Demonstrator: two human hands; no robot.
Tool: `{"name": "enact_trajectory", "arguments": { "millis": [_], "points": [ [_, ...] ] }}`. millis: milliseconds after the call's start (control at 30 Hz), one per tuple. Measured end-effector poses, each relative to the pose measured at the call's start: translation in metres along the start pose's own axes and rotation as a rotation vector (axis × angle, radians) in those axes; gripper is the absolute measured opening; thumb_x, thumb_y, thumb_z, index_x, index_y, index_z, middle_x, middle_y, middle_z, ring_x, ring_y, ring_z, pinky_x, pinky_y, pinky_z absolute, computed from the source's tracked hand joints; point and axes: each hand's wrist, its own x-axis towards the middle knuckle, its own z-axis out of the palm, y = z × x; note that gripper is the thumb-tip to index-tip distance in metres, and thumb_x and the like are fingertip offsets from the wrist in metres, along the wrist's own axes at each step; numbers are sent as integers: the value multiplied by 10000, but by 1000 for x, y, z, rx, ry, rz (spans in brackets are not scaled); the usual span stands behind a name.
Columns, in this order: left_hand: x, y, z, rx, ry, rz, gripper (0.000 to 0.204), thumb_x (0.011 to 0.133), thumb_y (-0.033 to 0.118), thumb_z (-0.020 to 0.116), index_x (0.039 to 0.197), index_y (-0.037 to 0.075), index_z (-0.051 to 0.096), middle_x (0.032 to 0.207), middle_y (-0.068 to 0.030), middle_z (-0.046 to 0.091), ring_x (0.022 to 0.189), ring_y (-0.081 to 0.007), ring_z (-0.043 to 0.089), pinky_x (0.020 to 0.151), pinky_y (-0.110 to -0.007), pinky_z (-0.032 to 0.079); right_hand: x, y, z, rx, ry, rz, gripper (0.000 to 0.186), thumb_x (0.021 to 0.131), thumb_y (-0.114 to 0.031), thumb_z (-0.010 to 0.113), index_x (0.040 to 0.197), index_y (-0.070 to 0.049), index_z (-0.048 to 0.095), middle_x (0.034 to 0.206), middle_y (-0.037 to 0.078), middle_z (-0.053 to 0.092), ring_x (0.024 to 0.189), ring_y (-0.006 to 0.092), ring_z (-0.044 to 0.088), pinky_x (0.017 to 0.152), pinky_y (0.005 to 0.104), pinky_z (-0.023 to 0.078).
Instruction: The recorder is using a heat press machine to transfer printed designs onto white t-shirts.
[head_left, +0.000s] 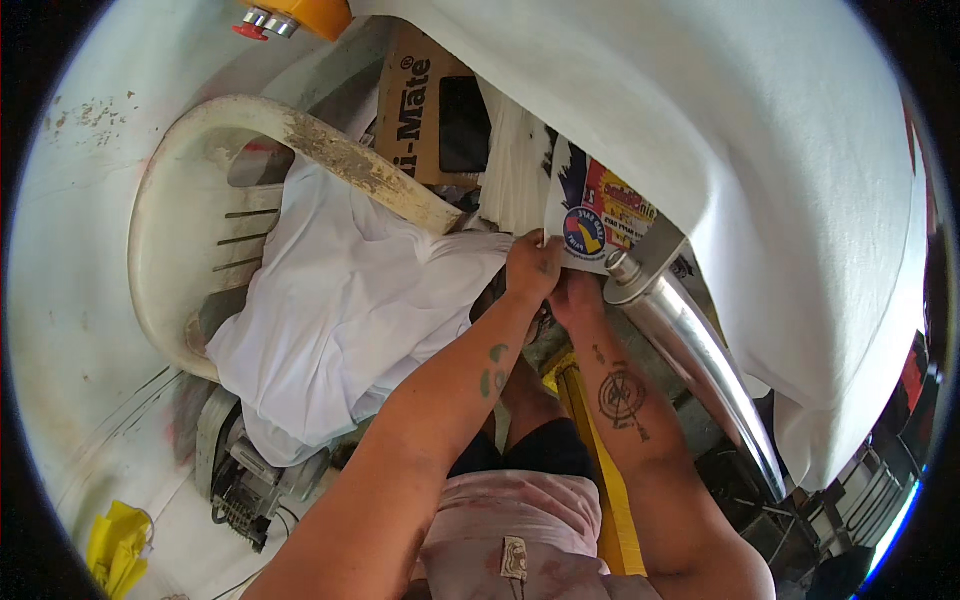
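A white sheet with colourful printed logos lies in front of me, partly under a large white cloth. My left hand is closed at its left edge, thumb on top, pinching it. Just beside it, my right hand is at the sheet's lower edge; its fingers are hidden, so I cannot tell what they grip. Left of my hands, crumpled white fabric covers the seat of a worn plastic chair and reaches close to my left wrist. A shiny metal arm angles past my right forearm.
The large white cloth hangs down on the right. Behind the chair are a cardboard box, a dark flat panel and pale strips. A motor stands lower left, near yellow material. A yellow bar runs beside my leg.
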Motion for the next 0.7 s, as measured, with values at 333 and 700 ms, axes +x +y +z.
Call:
{"name": "enact_trajectory", "arguments": {
  "millis": [333, 700],
  "points": [
    [-103, 76, -54, 219, 21, -72, 393, 803, 91, 546, 1163, -6, 419, 1082, -253, 561, 969, -396, 573, 795, -389, 475, -179, -69, 89, -2034, 556, -1029, 445, 679, -186, 703, 1079, -55, 559, 894, 138, 599, 829, 342, 570, 871, 478, 386],
    [-216, 105, -208, -598, -209, -239, 485, 919, 389, 468, 1294, 99, 366, 1043, -96, 569, 935, -207, 564, 832, -337, 447, -327, -188, 207, -1703, -404, -607, 368, 722, -55, 534, 1078, -96, 617, 1004, 177, 626, 920, 360, 593, 787, 416, 471]
  ]
}}
